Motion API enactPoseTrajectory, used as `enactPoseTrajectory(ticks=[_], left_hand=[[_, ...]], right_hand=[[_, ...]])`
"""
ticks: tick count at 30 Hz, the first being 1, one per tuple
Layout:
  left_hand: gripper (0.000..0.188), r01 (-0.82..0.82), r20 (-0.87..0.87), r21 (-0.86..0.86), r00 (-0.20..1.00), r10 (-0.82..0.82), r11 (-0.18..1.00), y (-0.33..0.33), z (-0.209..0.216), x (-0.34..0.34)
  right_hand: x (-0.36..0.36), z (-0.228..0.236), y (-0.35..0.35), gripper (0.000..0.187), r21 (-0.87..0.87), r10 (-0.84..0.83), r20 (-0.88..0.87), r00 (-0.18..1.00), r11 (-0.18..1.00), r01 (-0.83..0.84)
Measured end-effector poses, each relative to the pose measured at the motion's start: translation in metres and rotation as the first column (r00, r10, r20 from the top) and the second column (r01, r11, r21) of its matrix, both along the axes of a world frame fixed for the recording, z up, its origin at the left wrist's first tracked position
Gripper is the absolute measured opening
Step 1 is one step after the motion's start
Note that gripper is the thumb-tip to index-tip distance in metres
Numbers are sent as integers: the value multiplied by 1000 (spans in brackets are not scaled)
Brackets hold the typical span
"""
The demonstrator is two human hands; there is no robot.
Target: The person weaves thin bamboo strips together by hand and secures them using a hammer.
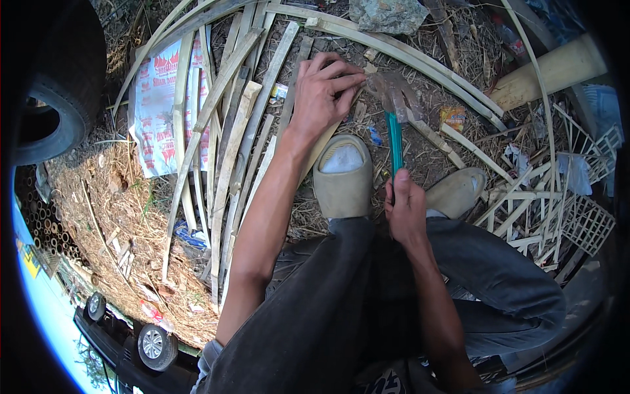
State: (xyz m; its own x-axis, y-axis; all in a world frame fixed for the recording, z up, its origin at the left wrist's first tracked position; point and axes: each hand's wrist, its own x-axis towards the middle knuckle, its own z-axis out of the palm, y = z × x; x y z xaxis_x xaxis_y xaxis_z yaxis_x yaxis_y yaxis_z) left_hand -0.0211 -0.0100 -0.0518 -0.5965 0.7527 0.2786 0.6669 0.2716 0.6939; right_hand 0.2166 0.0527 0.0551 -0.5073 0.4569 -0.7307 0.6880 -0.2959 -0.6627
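Outdoor dirt-and-straw ground (92, 174), dark vehicle (111, 351) lower left, tyre (62, 148) upper left, split bamboo strips (233, 144) strewn left of the slip-on shoes (342, 194), some over a printed sheet (154, 108). Left hand (326, 88) curled over a pale strip (323, 136) beside left shoe, can't tell if pinching; right hand (407, 207) wrapped around green-handled blade (395, 141) between shoes, blade end near left fingertips.

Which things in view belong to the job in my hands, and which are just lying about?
Seemingly part of the job:
green-handled blade, gripped in your right hand
pale strip under your left hand
probably the loose strips further left

Apparently just lying about:
printed sheet
orange packet
grey rock
tyre
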Motion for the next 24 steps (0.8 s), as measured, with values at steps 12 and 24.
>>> enactPoseTrajectory(ticks=[12, 24], left_hand=[[21, -17, 39, 49, 999, 15, 999, 6, -6, 6], [19, -11, 40, 2, 999, 11, 1000, 2, 0, 1]], right_hand=[[3, 5, -4, 59, -13, -145, -91, 985, 989, 145], [-1, 10, 0, 60, -2, -68, 1, 998, 998, 68]])
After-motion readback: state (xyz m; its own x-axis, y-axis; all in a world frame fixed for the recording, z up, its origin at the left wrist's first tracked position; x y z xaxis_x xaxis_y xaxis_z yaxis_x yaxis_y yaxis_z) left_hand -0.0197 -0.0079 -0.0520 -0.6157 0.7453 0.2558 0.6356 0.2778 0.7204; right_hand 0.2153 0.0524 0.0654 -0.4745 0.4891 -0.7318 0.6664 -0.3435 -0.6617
